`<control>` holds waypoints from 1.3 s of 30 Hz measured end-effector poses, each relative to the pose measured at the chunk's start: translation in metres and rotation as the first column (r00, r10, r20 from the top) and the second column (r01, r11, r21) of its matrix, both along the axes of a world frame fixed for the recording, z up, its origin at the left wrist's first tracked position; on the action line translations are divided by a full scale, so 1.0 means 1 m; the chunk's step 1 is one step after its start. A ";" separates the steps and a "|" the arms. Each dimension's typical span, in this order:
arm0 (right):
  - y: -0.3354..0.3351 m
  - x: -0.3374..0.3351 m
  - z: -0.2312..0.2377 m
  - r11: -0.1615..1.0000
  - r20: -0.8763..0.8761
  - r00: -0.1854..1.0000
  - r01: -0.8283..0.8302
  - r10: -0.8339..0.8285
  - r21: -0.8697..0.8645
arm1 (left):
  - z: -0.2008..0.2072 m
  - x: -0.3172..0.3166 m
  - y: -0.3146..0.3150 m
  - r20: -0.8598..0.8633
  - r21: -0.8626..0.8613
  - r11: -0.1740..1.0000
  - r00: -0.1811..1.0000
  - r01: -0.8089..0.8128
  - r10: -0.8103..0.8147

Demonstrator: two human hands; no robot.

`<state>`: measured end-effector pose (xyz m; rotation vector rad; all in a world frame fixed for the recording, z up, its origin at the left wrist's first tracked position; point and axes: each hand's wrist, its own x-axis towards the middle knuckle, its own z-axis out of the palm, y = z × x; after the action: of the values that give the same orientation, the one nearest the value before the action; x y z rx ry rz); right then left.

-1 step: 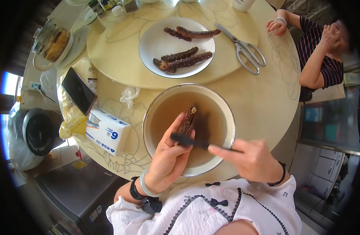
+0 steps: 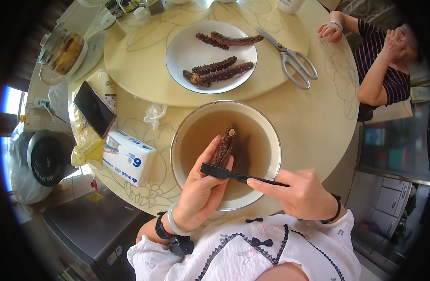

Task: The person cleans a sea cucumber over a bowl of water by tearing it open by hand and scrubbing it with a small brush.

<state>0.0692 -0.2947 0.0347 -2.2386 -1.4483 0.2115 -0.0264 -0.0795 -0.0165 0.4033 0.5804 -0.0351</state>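
Note:
My left hand (image 2: pixel 203 180) is closed round a dark, bumpy sea cucumber (image 2: pixel 224 144) over the enamel basin (image 2: pixel 275 133) of cloudy brownish water. The sea cucumber tilts up and away, its pale tip at the far end. In my right hand (image 2: pixel 301 192) is the handle of a slim black brush (image 2: pixel 233 176). The brush head lies across the near end of the sea cucumber, by my left fingers; its bristles are hidden. Beyond the basin, a white plate (image 2: pixel 177 56) bears several more sea cucumbers (image 2: pixel 226 74).
Metal scissors (image 2: pixel 290 58) lie right of the plate on the round raised board (image 2: pixel 140 84). At the left are a tissue pack (image 2: pixel 128 157), a phone (image 2: pixel 94 108) and a crumpled plastic scrap (image 2: pixel 155 114). A person in a striped top (image 2: pixel 365 51) rests an arm at the right edge.
The brush has shifted very slightly and now shows sharply where it was smeared by motion. My left hand and the sea cucumber have barely moved.

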 end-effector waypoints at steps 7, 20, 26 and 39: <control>0.001 0.019 -0.013 0.979 0.151 0.969 0.203 -0.196 -0.030 | 0.000 0.000 0.002 0.032 0.008 0.998 0.998 0.056 -0.056; 0.003 0.016 -0.015 0.991 -0.014 0.990 0.137 -0.137 0.000 | -0.002 0.002 0.003 -0.028 -0.054 0.995 0.996 0.080 -0.082; 0.004 0.006 -0.001 0.997 -0.067 0.995 0.075 -0.077 -0.027 | 0.000 0.001 0.003 0.016 -0.031 0.996 0.996 0.087 -0.086; 0.006 0.017 -0.007 0.976 0.037 0.980 0.197 -0.195 -0.094 | -0.003 -0.002 0.004 0.013 -0.041 0.996 0.997 0.082 -0.081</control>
<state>0.0857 -0.2884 0.0276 -2.4545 -1.2439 0.1912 -0.0283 -0.0758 -0.0198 0.3860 0.5514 -0.1230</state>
